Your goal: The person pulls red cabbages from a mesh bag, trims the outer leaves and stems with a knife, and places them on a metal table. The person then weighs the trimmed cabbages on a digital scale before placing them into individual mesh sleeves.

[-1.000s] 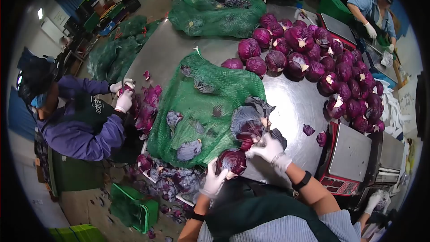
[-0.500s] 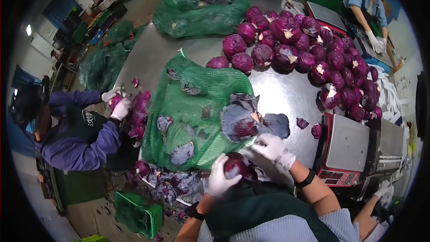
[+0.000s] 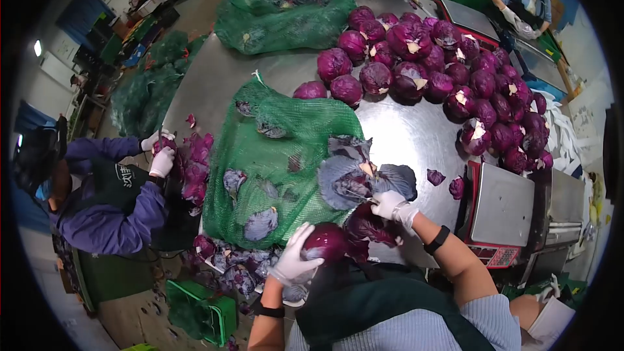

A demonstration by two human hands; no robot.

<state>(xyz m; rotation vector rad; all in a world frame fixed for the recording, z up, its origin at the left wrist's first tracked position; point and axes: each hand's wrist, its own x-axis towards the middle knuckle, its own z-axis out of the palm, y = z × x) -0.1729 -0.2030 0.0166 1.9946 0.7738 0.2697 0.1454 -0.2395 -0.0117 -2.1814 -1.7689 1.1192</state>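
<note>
My left hand (image 3: 294, 259), in a white glove, cups the side of a glossy red cabbage (image 3: 325, 244) at the table's near edge. To the right of it, my gloved right hand (image 3: 394, 208) pinches a dark purple cabbage leaf (image 3: 370, 229) that hangs beside the head. Just beyond both hands, loose greyish-purple outer leaves (image 3: 341, 179) lie spread on the edge of a green mesh sack (image 3: 292, 149). A few more leaves are scattered over that sack.
A large heap of trimmed red cabbages (image 3: 416, 58) covers the far right of the steel table (image 3: 383, 120). Scales (image 3: 500, 205) stand at the right. Another filled mesh sack (image 3: 279, 23) lies at the back. A co-worker in purple sleeves (image 3: 117, 214) trims at the left; leaf scraps (image 3: 253, 266) pile below.
The cabbage in my left hand has shifted left and shows more of its smooth surface. My right hand has drawn a leaf away from it. The view has shifted slightly.
</note>
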